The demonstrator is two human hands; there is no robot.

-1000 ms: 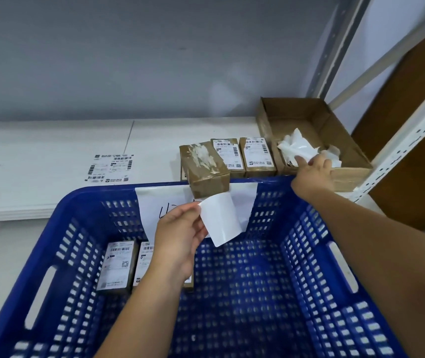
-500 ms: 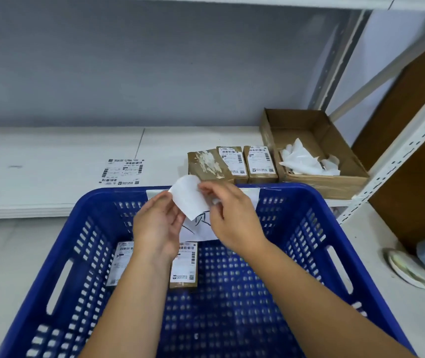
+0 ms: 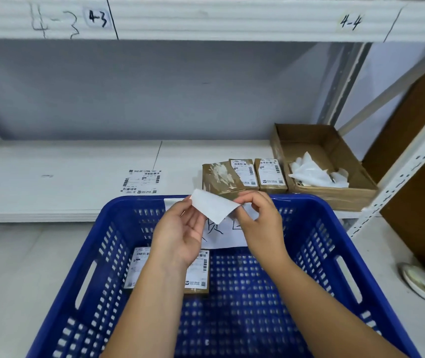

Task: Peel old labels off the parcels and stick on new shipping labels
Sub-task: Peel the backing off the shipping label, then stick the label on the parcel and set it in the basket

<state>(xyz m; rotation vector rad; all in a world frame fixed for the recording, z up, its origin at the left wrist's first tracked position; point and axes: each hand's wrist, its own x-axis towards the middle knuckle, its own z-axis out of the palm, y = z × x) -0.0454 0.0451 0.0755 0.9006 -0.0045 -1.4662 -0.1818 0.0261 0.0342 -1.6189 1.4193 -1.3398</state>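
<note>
Both hands meet above the far rim of the blue crate (image 3: 317, 244), and a blank white label sheet (image 3: 212, 208) is stretched between them. The left hand (image 3: 180, 236) is turned palm up, fingers loosely curled, with its fingertips pinching the sheet's left edge. The right hand (image 3: 260, 223) is turned knuckles up, thumb and forefinger nipping the sheet's right corner. The sheet curves upward between the two grips, plain side showing; whether a backing is separating from it cannot be told. Both forearms are bare and reach forward over the crate's interior, converging toward its far wall.

Just beyond the crate's far rim, on the white shelf (image 3: 51, 192), stands a stripped parcel (image 3: 220, 178) with torn paper residue on its top face. It is close behind the held sheet, not touching it as far as can be seen. To its right, side by side, are two labelled parcels (image 3: 257, 174). Right of those sits an open cardboard box (image 3: 335, 195) holding crumpled white paper scraps (image 3: 314, 174). Left of the stripped parcel, a printed label sheet (image 3: 143, 182) lies flat on the shelf.

Inside the crate, on its floor beneath the left wrist, lie two more labelled parcels (image 3: 198, 275). A white paper with handwritten marks (image 3: 228, 233) hangs on the inside of the crate's far wall.
</note>
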